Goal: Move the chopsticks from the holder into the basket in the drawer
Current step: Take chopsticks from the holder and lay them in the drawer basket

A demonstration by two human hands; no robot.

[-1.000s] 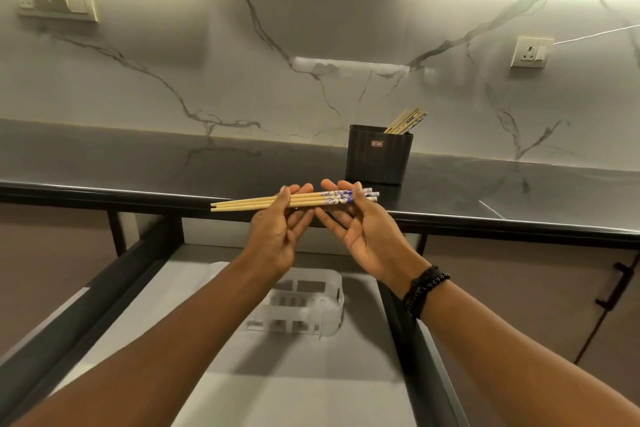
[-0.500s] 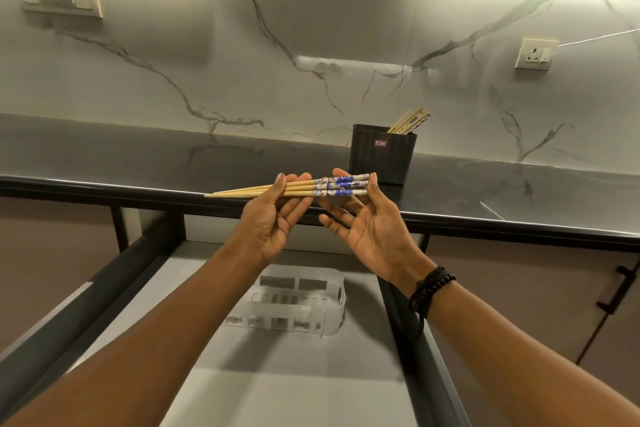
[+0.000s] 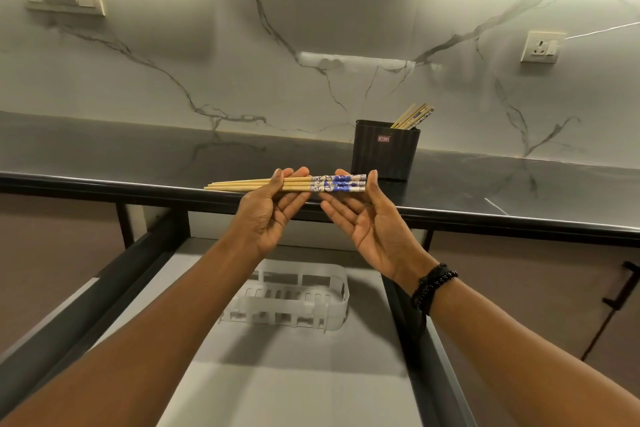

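- Holder (image 3: 386, 152): lower lengths of the standing chopsticks (image 3: 414, 116) hidden inside it; their number cannot be told.
- Label (image 3: 383, 139) on holder front: print too small to read.
- Basket (image 3: 311, 291), below holder: left end hidden behind left forearm (image 3: 166, 315).
- Held chopsticks (image 3: 294, 183), just left of holder: a stretch covered by thumb of left hand (image 3: 266, 215).
- Drawer (image 3: 298, 385), below holder: near end cut off at bottom edge.

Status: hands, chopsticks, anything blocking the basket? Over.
Left hand pinches the chopsticks, right hand supports their patterned ends, level above the open drawer. Nothing between them and the basket. More wait in the holder.
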